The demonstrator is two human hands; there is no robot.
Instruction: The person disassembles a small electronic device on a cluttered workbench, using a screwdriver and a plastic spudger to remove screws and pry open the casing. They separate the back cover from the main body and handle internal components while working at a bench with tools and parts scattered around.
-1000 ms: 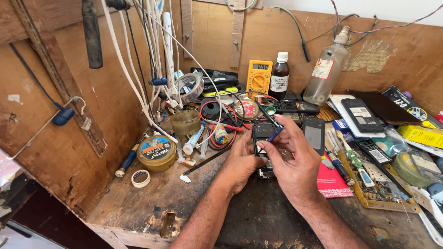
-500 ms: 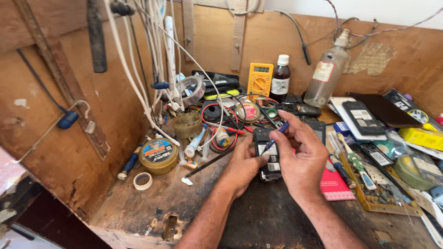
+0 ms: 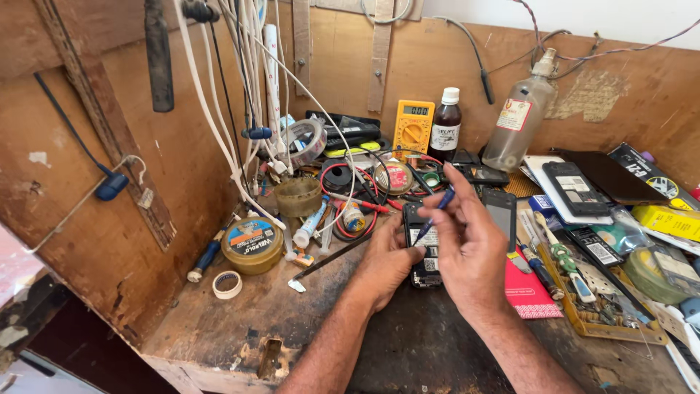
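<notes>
The left hand [image 3: 385, 259] is pressing down on an opened mobile phone [image 3: 423, 248] that is lying flat on the worn wooden workbench [image 3: 219, 328], its fingers closed against the phone's left edge and lower part. The right hand [image 3: 470, 244] is hovering just over the phone's right side, thumb and forefinger pinched together on a small blue-handled screwdriver [image 3: 435, 209], which is slanting down so that its tip is meeting the phone's exposed back near the top. The phone is sitting directly beneath both hands, partly covered by them. A red booklet [image 3: 529, 292] is lying just right of the right hand, a second dark phone [image 3: 500, 211] is resting behind it, and a yellow multimeter [image 3: 413, 125] is leaning against the back wall.
</notes>
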